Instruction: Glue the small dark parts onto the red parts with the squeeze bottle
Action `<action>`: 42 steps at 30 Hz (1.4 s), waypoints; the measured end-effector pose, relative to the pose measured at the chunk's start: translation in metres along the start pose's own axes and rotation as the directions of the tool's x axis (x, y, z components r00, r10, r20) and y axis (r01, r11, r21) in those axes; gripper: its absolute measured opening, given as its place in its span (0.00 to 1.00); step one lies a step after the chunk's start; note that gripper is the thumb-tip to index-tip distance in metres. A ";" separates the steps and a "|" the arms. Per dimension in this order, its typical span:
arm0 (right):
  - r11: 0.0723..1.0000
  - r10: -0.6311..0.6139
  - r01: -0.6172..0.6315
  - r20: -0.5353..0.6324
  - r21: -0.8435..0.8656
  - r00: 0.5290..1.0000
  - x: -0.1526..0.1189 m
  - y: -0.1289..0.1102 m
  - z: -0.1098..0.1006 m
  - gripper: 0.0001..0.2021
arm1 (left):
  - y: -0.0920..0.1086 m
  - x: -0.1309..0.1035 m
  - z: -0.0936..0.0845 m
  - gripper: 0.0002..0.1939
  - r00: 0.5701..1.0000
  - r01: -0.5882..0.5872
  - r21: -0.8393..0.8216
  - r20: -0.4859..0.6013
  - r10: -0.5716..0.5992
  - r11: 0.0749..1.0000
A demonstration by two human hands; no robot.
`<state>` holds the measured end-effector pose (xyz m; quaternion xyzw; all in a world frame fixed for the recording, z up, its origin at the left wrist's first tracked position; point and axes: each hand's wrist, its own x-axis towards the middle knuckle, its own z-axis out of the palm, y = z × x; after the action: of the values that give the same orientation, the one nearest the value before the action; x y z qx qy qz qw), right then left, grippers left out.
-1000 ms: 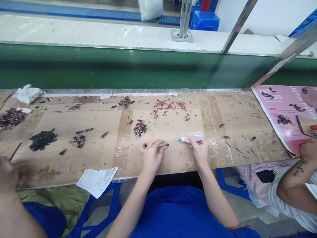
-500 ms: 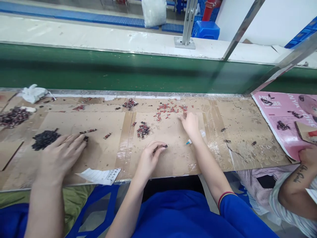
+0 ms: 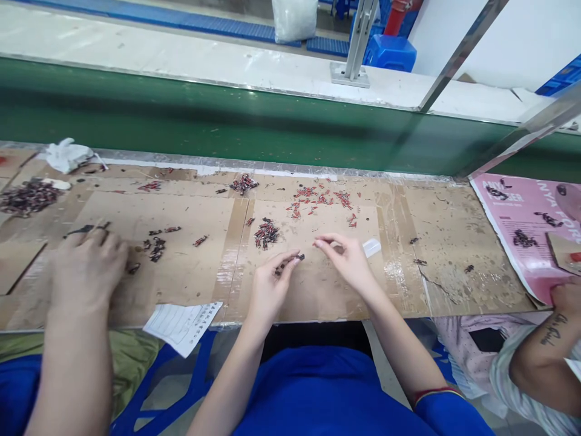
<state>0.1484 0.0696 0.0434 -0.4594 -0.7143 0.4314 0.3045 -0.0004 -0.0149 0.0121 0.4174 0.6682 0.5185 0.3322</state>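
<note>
My left hand (image 3: 271,284) is closed in a pinch on a small black part (image 3: 301,257), whose end sticks out past the fingertips. To its right my right hand (image 3: 347,260) pinches a tiny red piece (image 3: 316,243), mostly covered by the fingers. The two hands are apart, above the cardboard-covered table (image 3: 313,297). Beyond them lie scattered small red pieces (image 3: 306,192). A pile of black-and-red parts (image 3: 266,234) sits just past my left hand, and a smaller pile (image 3: 244,183) is farther back. Beside my right hand lies a clear plastic piece (image 3: 371,247).
At the left, a co-worker's hand (image 3: 91,266) covers a dark heap, near loose parts (image 3: 157,249). A paper slip (image 3: 184,327) overhangs the front edge. A white glove (image 3: 68,155) lies at the back left. Another person's arm (image 3: 544,345) rests by a pink sheet (image 3: 521,266).
My right hand has come back from the red pieces towards my left hand, with a red piece in its fingers. The co-worker's hand has moved left, uncovering several parts.
</note>
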 end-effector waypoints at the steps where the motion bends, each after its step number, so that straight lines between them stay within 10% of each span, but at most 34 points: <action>1: 0.999 0.020 -0.019 -0.012 0.042 1.000 -0.009 -0.002 0.003 0.08 | 0.001 0.000 0.001 0.11 1.000 0.001 -0.001 0.001 -0.001 1.000; 16: 0.918 0.188 -0.185 0.025 0.351 0.982 -0.033 -0.001 0.015 0.08 | 0.011 -0.010 0.006 0.08 0.997 -0.072 -0.007 0.010 0.072 0.997; 31: 0.921 0.018 0.043 -0.154 0.387 0.988 -0.050 -0.004 0.012 0.03 | 0.030 -0.022 0.006 0.09 0.994 -0.090 -0.011 0.064 0.091 0.996; 42: 0.845 0.150 -0.120 -0.015 0.521 0.989 -0.049 0.004 0.008 0.12 | 0.031 -0.019 0.007 0.10 0.970 0.109 -0.233 0.237 -0.052 0.966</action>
<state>0.1624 0.0230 0.0342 -0.4211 -0.5288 0.6153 0.4055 0.0201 -0.0253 0.0408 0.4027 0.5730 0.5311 0.4769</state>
